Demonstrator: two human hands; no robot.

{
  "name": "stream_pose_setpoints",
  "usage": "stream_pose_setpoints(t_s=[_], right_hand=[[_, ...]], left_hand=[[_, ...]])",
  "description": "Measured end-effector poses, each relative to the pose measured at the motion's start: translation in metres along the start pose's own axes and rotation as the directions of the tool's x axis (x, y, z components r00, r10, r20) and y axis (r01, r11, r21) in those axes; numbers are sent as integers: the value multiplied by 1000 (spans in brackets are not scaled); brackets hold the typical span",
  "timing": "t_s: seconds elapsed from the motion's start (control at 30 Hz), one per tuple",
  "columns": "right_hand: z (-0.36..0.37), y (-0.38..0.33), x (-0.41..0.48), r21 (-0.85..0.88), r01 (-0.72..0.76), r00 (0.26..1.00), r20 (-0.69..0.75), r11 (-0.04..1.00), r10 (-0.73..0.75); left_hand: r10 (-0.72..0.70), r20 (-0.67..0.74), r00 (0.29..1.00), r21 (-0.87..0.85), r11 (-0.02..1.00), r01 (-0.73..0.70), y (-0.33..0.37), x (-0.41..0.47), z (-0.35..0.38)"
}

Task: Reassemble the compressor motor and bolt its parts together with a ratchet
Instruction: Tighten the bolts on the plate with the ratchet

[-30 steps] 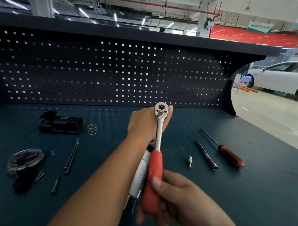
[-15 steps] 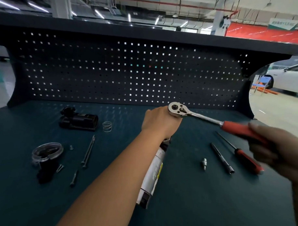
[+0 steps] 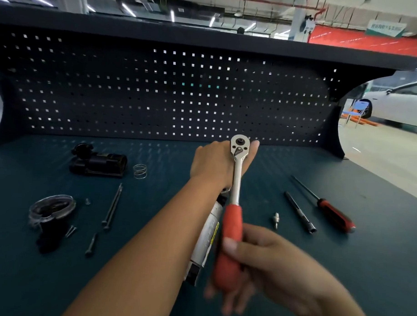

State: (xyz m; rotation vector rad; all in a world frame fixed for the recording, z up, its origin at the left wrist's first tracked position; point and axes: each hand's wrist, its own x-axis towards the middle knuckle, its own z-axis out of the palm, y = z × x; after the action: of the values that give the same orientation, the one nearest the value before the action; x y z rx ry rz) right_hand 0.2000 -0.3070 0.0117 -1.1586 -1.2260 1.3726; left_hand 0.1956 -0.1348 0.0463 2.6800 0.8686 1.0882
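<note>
Several loose parts lie at the left of the counter (image 3: pixel 14 281): a clear cap (image 3: pixel 51 208), a black housing (image 3: pixel 98 162), a spring (image 3: pixel 140 171) and long bolts (image 3: pixel 112 206). At centre the left hand (image 3: pixel 214 165) grips the top of the motor (image 3: pixel 207 240), which stands tilted, with the ratchet (image 3: pixel 234 206) head just above. The right hand (image 3: pixel 270 261) has its fingers curled round the red handle. A hard swing could likely skid the motor's foot or slip the head off its hidden bolt
</note>
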Motion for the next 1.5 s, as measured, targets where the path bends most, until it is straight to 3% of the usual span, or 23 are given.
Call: stream_pose_setpoints(t_s=[0.07,0.17,0.23,0.3,0.37,0.5,0.57,0.6,0.7,0.77,0.83,0.93,1.07,1.2,1.27,1.37,1.5], right_hand=[[10,4,10,-3,-55,998,32,998,55],[1,5,-1,16,-18,1000,16,1000,18],[-19,1,-17,45,15,996,-90,999,-11],[-60,-2,-25,-107,-34,939,-343,994,-5],[-101,-6,-45,-259,-35,839,-532,965,-113],[-132,-47,-60,-240,116,705,-664,964,-251],[-129,-58,-59,-213,222,671,-675,952,-307],[-123,-57,-62,-226,205,688,-659,952,-304],[-99,-43,-65,-257,41,838,-518,966,-173],[-74,-26,-62,-162,-39,931,-364,986,-23],[-44,-11,-47,-21,-42,979,-201,999,37],[-2,6,-12,69,9,996,-90,998,-3],[16,15,11,53,45,985,-168,998,-35],[-5,4,-21,27,61,975,-217,998,-54],[-26,-7,-45,-7,74,924,-375,997,-71],[-66,-30,-67,-30,173,754,-639,984,-152],[-100,-51,-58,24,390,623,-743,921,-244]], left_hand=[[6,-4,1000,-19,1000,-6,-2,0,0],[-8,21,1000,-23,1000,9,-5,2,1],[-17,49,999,5,1000,17,-6,4,2],[-64,94,994,15,998,63,-7,6,3],[-87,110,990,1,996,88,-7,7,3],[-23,71,997,-2,1000,23,-5,5,6],[-13,64,998,-3,1000,13,-6,6,7],[-17,63,998,-5,1000,17,-7,6,7],[-17,58,998,12,1000,17,-10,6,7],[-11,64,998,35,999,8,-9,7,7],[-11,55,998,49,999,8,-7,7,7],[19,15,1000,49,999,-20,-6,6,7],[31,-30,999,7,1000,-31,-7,2,6],[-25,44,999,37,999,23,-9,7,4],[-74,88,993,44,997,70,-8,9,5],[-48,92,995,30,999,45,-6,8,5],[-39,64,997,13,999,39,-5,7,5]])
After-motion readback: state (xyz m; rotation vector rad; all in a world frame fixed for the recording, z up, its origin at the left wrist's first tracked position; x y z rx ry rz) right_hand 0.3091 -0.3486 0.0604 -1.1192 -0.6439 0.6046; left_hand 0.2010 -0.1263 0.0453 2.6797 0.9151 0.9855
